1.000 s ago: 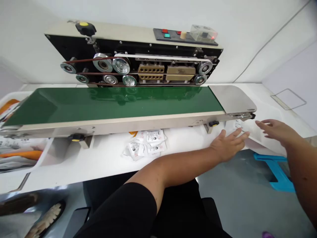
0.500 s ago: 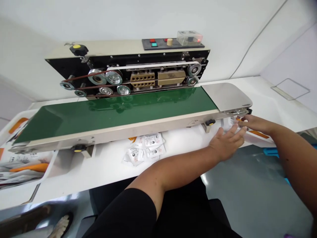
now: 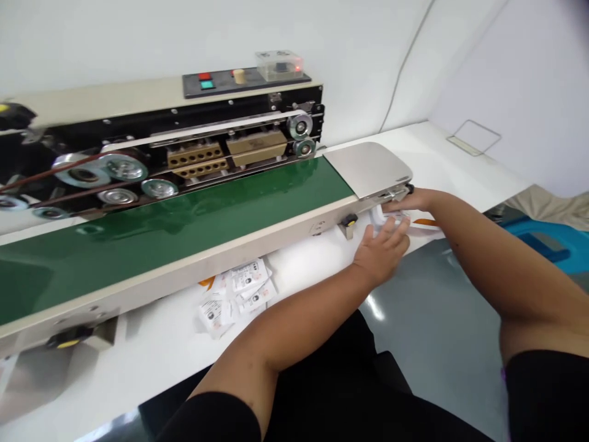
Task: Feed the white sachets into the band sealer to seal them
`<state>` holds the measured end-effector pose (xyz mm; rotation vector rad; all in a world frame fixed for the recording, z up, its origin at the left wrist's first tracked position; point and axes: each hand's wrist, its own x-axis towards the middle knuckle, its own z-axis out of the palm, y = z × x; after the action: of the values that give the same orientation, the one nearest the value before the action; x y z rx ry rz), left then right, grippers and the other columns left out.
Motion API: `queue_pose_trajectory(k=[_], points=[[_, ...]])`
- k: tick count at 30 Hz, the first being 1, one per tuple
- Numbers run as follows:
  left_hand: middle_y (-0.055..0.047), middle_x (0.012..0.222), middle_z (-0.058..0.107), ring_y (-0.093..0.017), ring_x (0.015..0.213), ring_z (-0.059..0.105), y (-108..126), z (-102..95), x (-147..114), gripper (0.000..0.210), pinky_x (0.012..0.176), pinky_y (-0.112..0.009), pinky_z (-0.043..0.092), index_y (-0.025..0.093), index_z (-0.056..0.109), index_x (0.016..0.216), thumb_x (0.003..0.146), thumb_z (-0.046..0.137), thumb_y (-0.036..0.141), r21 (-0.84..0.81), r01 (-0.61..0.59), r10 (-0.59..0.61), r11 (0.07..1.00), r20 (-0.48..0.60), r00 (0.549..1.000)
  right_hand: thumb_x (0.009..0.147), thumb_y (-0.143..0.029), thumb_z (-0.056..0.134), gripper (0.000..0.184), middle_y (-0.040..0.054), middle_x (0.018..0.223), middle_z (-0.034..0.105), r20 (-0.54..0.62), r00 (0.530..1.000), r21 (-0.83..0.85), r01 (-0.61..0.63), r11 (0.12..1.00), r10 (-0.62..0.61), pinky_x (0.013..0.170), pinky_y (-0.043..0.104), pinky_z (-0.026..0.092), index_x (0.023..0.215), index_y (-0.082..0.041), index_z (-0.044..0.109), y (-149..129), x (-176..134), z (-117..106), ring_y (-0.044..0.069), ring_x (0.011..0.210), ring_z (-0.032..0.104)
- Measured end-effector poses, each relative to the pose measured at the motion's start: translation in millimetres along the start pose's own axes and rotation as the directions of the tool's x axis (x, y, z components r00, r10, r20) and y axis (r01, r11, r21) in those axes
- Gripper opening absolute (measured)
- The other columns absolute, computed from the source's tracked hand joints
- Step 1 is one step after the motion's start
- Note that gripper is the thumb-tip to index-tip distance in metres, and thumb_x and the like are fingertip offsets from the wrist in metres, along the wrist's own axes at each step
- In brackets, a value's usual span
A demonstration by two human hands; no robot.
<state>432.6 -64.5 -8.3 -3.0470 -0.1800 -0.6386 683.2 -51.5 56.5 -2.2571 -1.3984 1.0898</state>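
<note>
My left hand (image 3: 383, 250) reaches to the front of the table at the right end of the sealing machine, its fingers apart and stretched forward. Its fingertips lie beside a white box or tray (image 3: 378, 216) under the metal end plate (image 3: 370, 169); whether they touch it I cannot tell. My right hand (image 3: 414, 200) reaches in beneath that plate, and its fingers are mostly hidden. Between the hands, part of a white packet (image 3: 399, 216) shows, with an orange piece (image 3: 426, 222) close by. Several printed white sachets (image 3: 248, 276) lie in a loose pile farther left.
The band sealer's green conveyor belt (image 3: 184, 227) runs along the table below its pulleys and brass heating blocks (image 3: 256, 149). A black knob (image 3: 348, 220) juts from its front. A blue plastic object (image 3: 552, 242) is on the right, off the table.
The view has swung right, so the machine sits farther left. My right hand has moved in deeper under the end plate. My left hand stays near the same spot by the table edge.
</note>
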Motion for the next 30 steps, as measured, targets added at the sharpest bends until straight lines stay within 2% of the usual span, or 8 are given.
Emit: queue_pose_trajectory(k=[4, 7, 14, 18, 24, 30], points=[[-0.008, 0.180, 0.022, -0.041, 0.166, 0.012, -3.5, 1.5, 0.7, 0.049, 0.116, -0.067, 0.037, 0.021, 0.061, 0.147, 0.099, 0.054, 0.026, -0.016, 0.001, -0.001, 1.000, -0.008, 1.000, 0.078, -0.057, 0.082, 0.047, 0.0051, 0.132, 0.075, 0.082, 0.996, -0.020, -0.026, 0.999, 0.027, 0.120, 0.051, 0.051, 0.117, -0.032, 0.076, -13.8, -19.4, -7.3, 0.037, 0.134, 0.063], [-0.008, 0.181, 0.021, -0.042, 0.167, 0.009, -4.5, 1.8, 1.4, 0.048, 0.115, -0.068, 0.037, 0.021, 0.063, 0.145, 0.097, 0.056, 0.027, -0.024, 0.003, -0.003, 1.000, 0.008, 1.000, 0.081, -0.057, 0.079, 0.040, 0.0026, 0.131, 0.075, 0.122, 0.991, -0.036, -0.058, 0.998, 0.062, 0.115, 0.047, 0.056, 0.115, -0.036, 0.078, -17.3, -30.0, -13.3, 0.036, 0.134, 0.064], [-0.008, 0.180, 0.022, -0.042, 0.167, 0.009, -6.4, 1.0, 2.2, 0.045, 0.112, -0.068, 0.039, 0.021, 0.064, 0.143, 0.098, 0.058, 0.028, -0.030, 0.008, -0.007, 1.000, 0.021, 1.000, 0.073, -0.065, 0.082, 0.069, 0.0099, 0.130, 0.075, 0.137, 0.978, -0.015, -0.156, 0.988, 0.156, 0.101, 0.049, 0.064, 0.132, -0.032, 0.072, -8.2, -35.9, -23.7, 0.039, 0.127, 0.067], [-0.010, 0.181, 0.019, -0.039, 0.167, 0.010, -6.6, 0.4, 1.9, 0.043, 0.108, -0.065, 0.045, 0.019, 0.065, 0.141, 0.100, 0.055, 0.028, 0.003, 0.004, -0.004, 1.000, -0.007, 1.000, 0.069, -0.063, 0.084, 0.078, 0.0088, 0.136, 0.072, 0.118, 0.974, -0.053, -0.186, 0.981, 0.191, 0.099, 0.046, 0.065, 0.140, -0.034, 0.069, 0.7, -38.7, -30.6, 0.039, 0.129, 0.067], [-0.009, 0.180, 0.021, -0.041, 0.167, 0.006, -6.4, 0.3, 2.9, 0.043, 0.108, -0.065, 0.044, 0.020, 0.066, 0.140, 0.099, 0.059, 0.029, -0.013, 0.005, -0.005, 1.000, 0.000, 1.000, 0.070, -0.060, 0.084, 0.077, 0.0064, 0.134, 0.074, 0.223, 0.974, 0.052, -0.056, 0.997, 0.043, 0.104, 0.043, 0.063, 0.140, -0.034, 0.068, 2.3, -39.5, -21.9, 0.035, 0.129, 0.068], [-0.010, 0.180, 0.020, -0.040, 0.167, 0.011, -5.6, 4.0, 2.8, 0.043, 0.113, -0.067, 0.042, 0.020, 0.066, 0.141, 0.100, 0.059, 0.031, -0.017, 0.011, -0.011, 1.000, -0.017, 1.000, 0.069, -0.060, 0.086, 0.078, 0.0103, 0.122, 0.077, 0.208, 0.973, 0.272, 0.036, 0.962, -0.096, 0.101, 0.043, 0.062, 0.136, -0.023, 0.069, 1.2, -32.7, -8.3, 0.031, 0.116, 0.072]])
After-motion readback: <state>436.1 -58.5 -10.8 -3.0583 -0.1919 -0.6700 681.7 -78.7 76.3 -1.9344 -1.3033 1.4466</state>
